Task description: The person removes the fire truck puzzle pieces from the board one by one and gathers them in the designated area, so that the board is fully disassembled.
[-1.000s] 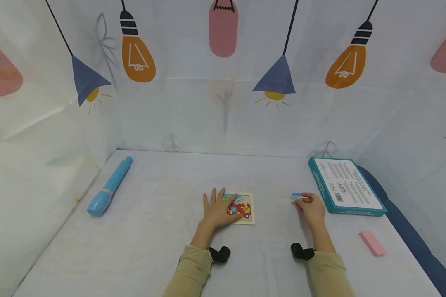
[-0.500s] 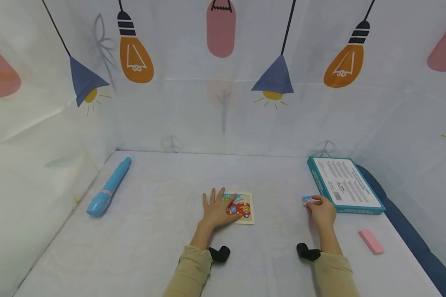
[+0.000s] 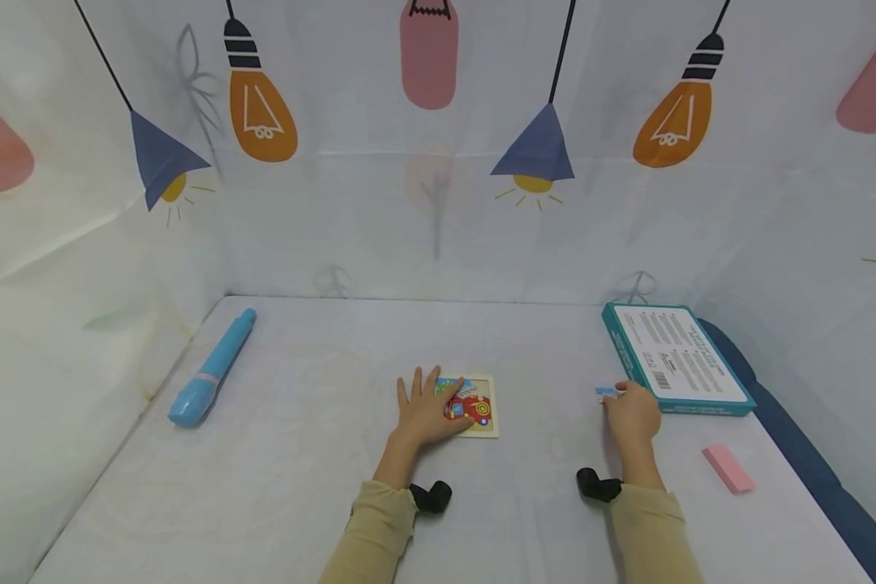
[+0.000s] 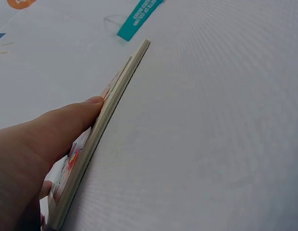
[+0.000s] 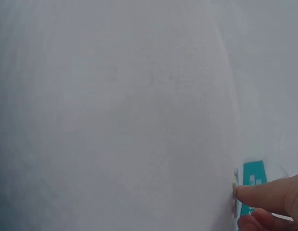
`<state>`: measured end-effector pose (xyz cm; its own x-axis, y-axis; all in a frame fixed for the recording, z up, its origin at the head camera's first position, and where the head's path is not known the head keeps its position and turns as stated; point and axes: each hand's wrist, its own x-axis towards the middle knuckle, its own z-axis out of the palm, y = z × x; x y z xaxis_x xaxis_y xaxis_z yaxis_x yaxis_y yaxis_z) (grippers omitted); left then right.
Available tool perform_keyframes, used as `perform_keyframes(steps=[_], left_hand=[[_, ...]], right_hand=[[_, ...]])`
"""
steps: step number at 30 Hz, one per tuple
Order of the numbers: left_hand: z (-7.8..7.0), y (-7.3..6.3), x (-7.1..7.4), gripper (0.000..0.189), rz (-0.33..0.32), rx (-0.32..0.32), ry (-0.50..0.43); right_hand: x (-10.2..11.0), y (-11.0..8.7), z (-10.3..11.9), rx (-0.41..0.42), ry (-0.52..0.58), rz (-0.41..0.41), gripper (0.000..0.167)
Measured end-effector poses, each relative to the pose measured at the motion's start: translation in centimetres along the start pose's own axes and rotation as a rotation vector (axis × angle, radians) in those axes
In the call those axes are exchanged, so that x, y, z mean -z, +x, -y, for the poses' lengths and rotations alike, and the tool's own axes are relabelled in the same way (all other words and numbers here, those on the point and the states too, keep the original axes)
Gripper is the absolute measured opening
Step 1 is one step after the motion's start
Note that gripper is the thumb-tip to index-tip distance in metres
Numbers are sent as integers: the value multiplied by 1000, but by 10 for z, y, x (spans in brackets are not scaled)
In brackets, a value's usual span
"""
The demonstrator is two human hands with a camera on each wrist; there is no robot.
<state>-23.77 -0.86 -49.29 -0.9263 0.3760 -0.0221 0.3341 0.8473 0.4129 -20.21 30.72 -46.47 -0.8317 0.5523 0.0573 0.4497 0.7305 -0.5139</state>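
Note:
A small wooden jigsaw board (image 3: 493, 410) with a red vehicle picture lies on the white table. My left hand (image 3: 425, 418) rests on its left part with the fingers spread, hiding some of the picture. In the left wrist view the thumb touches the face of the board (image 4: 106, 115). To the right, beside the teal box, my right hand (image 3: 635, 415) pinches a small blue-and-white puzzle piece (image 3: 604, 392). Seen edge-on in the right wrist view, this thin piece (image 5: 235, 208) is against a fingertip; its face is hidden there.
The flat teal box (image 3: 682, 357) with a white printed label lies at the back right. A pink block (image 3: 729, 469) is near the right edge. A blue microphone-shaped object (image 3: 213, 369) lies at the left. White patterned cloth walls (image 3: 380, 219) stand behind the table.
My right hand has moved rightward with the puzzle piece, towards the teal box, and the piece has turned so less of its face shows. My left hand stays on the board.

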Motion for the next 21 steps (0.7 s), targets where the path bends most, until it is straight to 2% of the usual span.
perform_keyframes(steps=[2,5,12,19,21], left_hand=[[0,-1,1,72,-3,-5,-6],[-1,-1,2,74,2,-7,-3],[0,-1,1,83,-12,0,-9],[-1,-1,2,86,-41,2,-23],[-1,-1,2,85,-44,6,-19]], right_hand=[[-1,-1,3,10,6,-15,29],[-3,-4,13,20,80,-11,27],[-15,-18,47,16,266,94,31],[-33,-25,68,134,339,76,27],[-38,-28,74,142,353,95,27]])
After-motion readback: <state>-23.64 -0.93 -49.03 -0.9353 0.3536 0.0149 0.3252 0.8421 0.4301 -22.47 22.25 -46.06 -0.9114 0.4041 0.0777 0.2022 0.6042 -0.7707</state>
